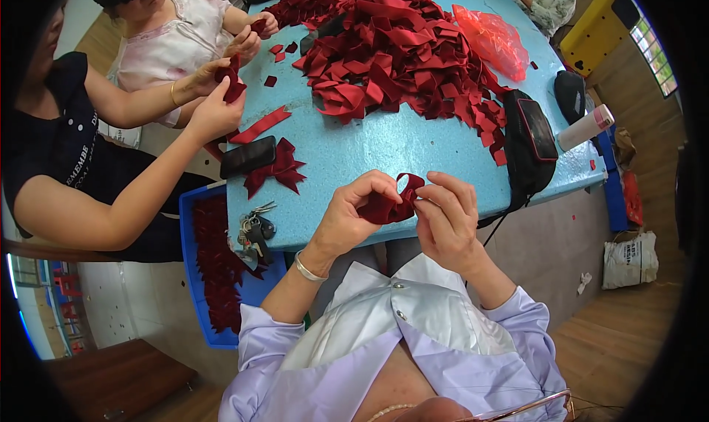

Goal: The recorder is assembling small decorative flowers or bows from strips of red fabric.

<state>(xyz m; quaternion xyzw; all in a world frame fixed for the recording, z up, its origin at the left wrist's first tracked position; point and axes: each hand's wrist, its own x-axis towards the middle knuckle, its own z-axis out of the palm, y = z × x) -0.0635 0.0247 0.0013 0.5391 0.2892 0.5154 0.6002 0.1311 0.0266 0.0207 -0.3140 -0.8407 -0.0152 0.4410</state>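
A dark red velvet ribbon [378, 209] is held up in front of me, just over the near edge of the light blue table [325, 160]. My left hand [346, 213] pinches its left part, with the fingers curled round it. On the other side, the fingertips of my right hand [452, 219] grip the ribbon where it bends into a small loop. My fingers partly hide how it is folded. Beyond my hands lies a large heap of cut red ribbons [391, 52].
A black phone [248, 157] lies beside a red bow [282, 169], near some keys [257, 228]. Below the table's left corner, a blue bin [198, 304] holds red pieces. At right are a black pouch [521, 174] and a white bottle [583, 129]. Two co-workers handle ribbons at left.
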